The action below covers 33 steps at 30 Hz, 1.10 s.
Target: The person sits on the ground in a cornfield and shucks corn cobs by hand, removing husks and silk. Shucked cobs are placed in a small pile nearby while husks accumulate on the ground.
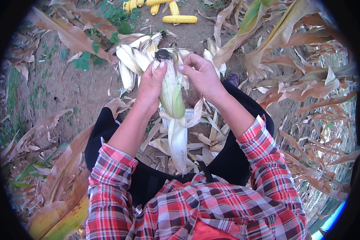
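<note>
An ear of corn in its pale green husk [169, 93] is held upright before me, dark dried silk [163, 55] at its top. My left hand [151, 82] grips its left side, thumb near the tip. On the other side, my right hand [199, 73] pinches the upper edge of a husk leaf between thumb and fingers. One strip of husk [178, 147] is peeled back and hangs down from the base. The kernels inside are hidden by the remaining leaves.
Several unhusked ears [129, 61] lie in a pile beyond my hands, with more ears [211, 57] to the right. Husked yellow cobs [180, 19] rest on the soil farther out. Stripped husks [210, 141] litter the ground between my legs. Dry corn leaves [309, 78] crowd the right side.
</note>
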Each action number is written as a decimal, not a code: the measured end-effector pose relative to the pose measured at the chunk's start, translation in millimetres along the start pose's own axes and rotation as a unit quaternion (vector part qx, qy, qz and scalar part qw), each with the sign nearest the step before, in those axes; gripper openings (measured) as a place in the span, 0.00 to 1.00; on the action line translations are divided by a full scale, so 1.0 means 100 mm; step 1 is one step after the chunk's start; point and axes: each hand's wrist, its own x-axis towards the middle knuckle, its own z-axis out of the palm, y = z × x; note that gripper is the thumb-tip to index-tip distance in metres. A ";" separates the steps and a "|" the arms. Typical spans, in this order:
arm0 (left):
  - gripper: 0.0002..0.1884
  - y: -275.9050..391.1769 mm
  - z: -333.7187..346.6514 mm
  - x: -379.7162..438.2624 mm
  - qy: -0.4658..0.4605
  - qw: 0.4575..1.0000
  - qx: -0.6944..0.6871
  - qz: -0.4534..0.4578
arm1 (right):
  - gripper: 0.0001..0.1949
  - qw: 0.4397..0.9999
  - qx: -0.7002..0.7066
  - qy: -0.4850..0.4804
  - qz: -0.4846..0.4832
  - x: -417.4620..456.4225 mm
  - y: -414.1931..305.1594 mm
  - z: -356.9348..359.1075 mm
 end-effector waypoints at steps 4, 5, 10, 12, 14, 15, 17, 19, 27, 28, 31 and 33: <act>0.29 0.26 -0.13 0.06 0.044 0.999 -0.025 0.019 | 0.05 0.957 0.260 0.077 0.103 0.00 -0.20 0.02; 0.29 0.31 -0.18 0.11 0.058 0.997 -0.043 0.028 | 0.05 0.967 0.237 0.017 0.096 0.00 -0.15 -0.01; 0.31 0.53 -0.22 0.14 0.099 0.992 -0.075 0.033 | 0.05 0.941 -0.207 -0.265 -0.026 -0.20 0.02 -0.18; 0.31 0.58 -0.22 0.13 0.104 0.992 -0.053 0.043 | 0.05 0.902 -0.316 -0.286 -0.066 -0.27 0.14 -0.16; 0.31 0.64 -0.23 0.11 0.123 0.987 -0.066 0.079 | 0.05 0.861 -0.401 -0.305 -0.063 -0.33 0.33 -0.20; 0.31 0.68 -0.26 0.13 0.130 0.984 -0.073 0.099 | 0.05 0.845 -0.422 -0.327 -0.030 -0.36 0.39 -0.20; 0.32 0.78 -0.40 0.16 0.147 0.976 -0.112 0.117 | 0.06 0.808 -0.460 -0.367 0.036 -0.40 0.49 -0.21; 0.32 0.85 -0.44 0.14 0.138 0.978 -0.115 0.110 | 0.10 0.818 -0.440 -0.370 0.033 -0.37 0.50 -0.24; 0.31 0.73 -0.33 0.09 0.167 0.969 -0.085 0.159 | 0.34 0.964 -0.224 -0.140 -0.020 -0.19 0.29 -0.08; 0.31 0.68 -0.30 0.10 0.174 0.968 -0.102 0.148 | 0.39 0.968 -0.212 -0.127 -0.054 -0.20 0.31 0.04; 0.29 0.63 -0.24 0.11 0.184 0.965 -0.155 0.104 | 0.42 0.956 -0.253 -0.142 0.034 -0.23 0.29 0.29; 0.28 0.64 -0.22 0.12 0.183 0.966 -0.161 0.090 | 0.34 0.955 -0.236 -0.170 0.052 -0.15 0.38 0.22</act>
